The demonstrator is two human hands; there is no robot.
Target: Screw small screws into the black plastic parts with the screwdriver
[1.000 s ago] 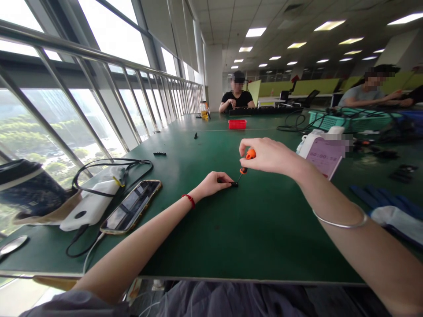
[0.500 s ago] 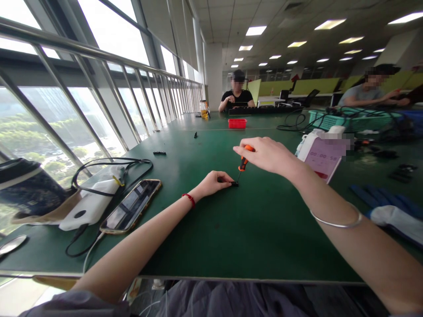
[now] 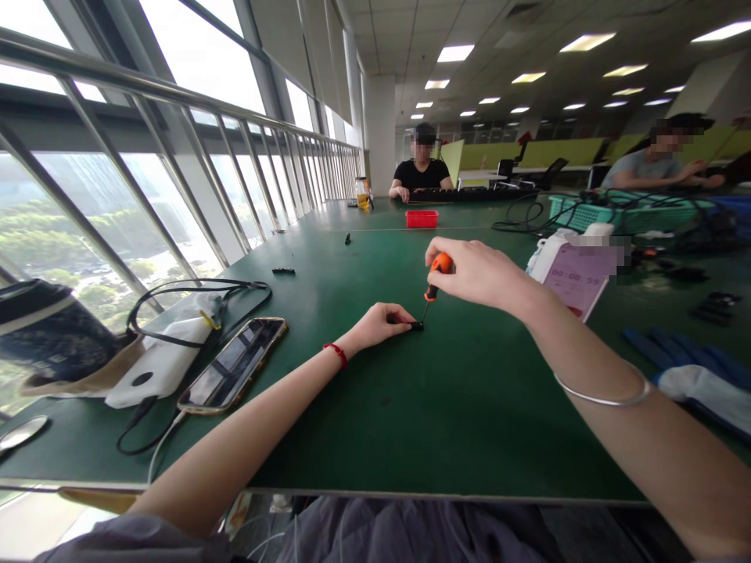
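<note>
My left hand [image 3: 384, 322] pinches a small black part [image 3: 417, 326] against the green tabletop [image 3: 375, 422]; what kind of part it is, I cannot make out. Above it, my right hand [image 3: 472, 270] is closed round the orange and black handle of a screwdriver [image 3: 432, 292]. The screwdriver leans slightly, and its thin shaft points down to the black part, its tip seeming to touch it. Two more small black pieces lie farther off, one on the left [image 3: 283, 270] and one near the middle [image 3: 347, 238].
A phone [image 3: 235, 367], a white power bank [image 3: 158, 367] and cables lie on the left beside a dark cup [image 3: 52, 336]. A red box [image 3: 422, 219] stands ahead. A propped timer phone [image 3: 572, 277], gloves [image 3: 698, 375] and a green basket [image 3: 587, 213] are on the right. Two people sit beyond.
My right hand's fingers have shifted round the screwdriver handle, with the thumb now lower. My left hand and the black part stay put. The person opposite has lowered a hand.
</note>
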